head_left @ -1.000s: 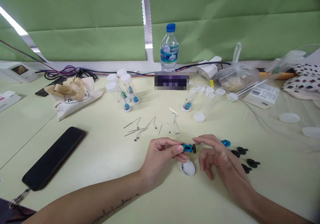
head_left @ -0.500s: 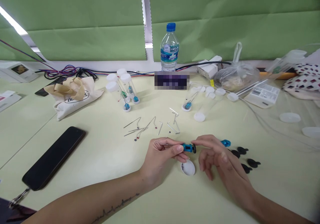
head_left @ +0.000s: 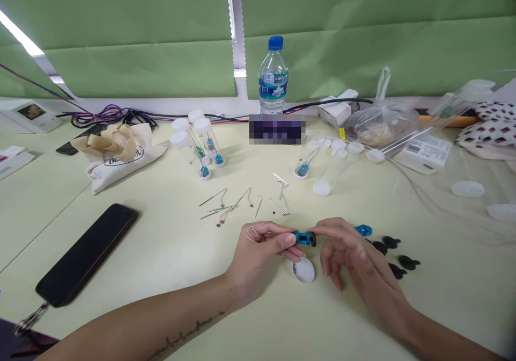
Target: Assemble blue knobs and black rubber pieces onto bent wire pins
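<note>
My left hand (head_left: 264, 251) pinches a small blue part with a black end (head_left: 304, 238), and a bent wire sticks out behind its thumb. My right hand (head_left: 349, 251) has its forefinger tip touching the black end of that part, the other fingers loosely curled with nothing in them. Just below the part lies a white cap (head_left: 303, 270) on the table. Another blue part (head_left: 364, 230) and several black pieces (head_left: 397, 256) lie right of my right hand. Several bent wires (head_left: 245, 201) are scattered just beyond my hands.
A black phone (head_left: 86, 254) lies at the left. Capped clear tubes (head_left: 199, 143) with blue parts, a cloth bag (head_left: 121, 154), a water bottle (head_left: 273, 76), loose white caps (head_left: 336, 147) and a plastic bag (head_left: 381, 122) stand farther back. Cables run along the wall.
My right forefinger has crept slightly left until it touches the black end of the blue part. My left hand has stayed still.
</note>
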Demonstrator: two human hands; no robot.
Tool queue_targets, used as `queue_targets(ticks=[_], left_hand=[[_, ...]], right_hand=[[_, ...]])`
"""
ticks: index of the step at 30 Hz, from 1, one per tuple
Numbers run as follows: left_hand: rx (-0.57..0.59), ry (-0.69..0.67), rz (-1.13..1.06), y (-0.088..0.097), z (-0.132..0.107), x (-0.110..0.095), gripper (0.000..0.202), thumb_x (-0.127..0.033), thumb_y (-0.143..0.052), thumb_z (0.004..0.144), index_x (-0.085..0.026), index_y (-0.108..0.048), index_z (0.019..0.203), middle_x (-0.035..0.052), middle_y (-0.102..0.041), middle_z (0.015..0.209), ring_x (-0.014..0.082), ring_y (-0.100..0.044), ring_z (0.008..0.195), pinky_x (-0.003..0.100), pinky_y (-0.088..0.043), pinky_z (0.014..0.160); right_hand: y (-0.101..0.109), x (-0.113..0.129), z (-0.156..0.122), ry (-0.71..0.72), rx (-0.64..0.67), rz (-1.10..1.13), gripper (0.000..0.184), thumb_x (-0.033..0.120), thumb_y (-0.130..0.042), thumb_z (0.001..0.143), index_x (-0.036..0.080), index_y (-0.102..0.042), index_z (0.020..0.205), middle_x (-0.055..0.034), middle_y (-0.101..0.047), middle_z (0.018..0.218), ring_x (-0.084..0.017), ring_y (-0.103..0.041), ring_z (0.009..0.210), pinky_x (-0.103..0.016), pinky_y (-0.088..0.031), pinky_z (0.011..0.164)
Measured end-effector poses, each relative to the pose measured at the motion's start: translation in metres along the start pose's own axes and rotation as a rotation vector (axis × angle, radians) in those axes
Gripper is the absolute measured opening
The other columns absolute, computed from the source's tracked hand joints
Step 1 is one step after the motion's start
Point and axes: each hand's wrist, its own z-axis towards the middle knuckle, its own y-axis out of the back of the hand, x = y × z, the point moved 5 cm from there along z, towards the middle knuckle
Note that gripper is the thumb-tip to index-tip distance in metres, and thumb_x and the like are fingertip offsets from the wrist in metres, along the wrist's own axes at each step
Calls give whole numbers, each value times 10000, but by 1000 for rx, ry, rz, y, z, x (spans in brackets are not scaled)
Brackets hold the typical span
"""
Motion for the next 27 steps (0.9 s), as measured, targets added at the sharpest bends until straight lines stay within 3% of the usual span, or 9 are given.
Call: queue_targets(ticks=[27], left_hand=[[-22,10,9,0,1,1,145,-272,-794,724,-139,-751,763,56,-735,661,157,-691,608,291,-565,663]], right_hand=[[0,3,-1,1,-4,4,441,485,-290,984,288,-588,1243,-92,-433,1155,-153,-563,651,-289,-454,414]])
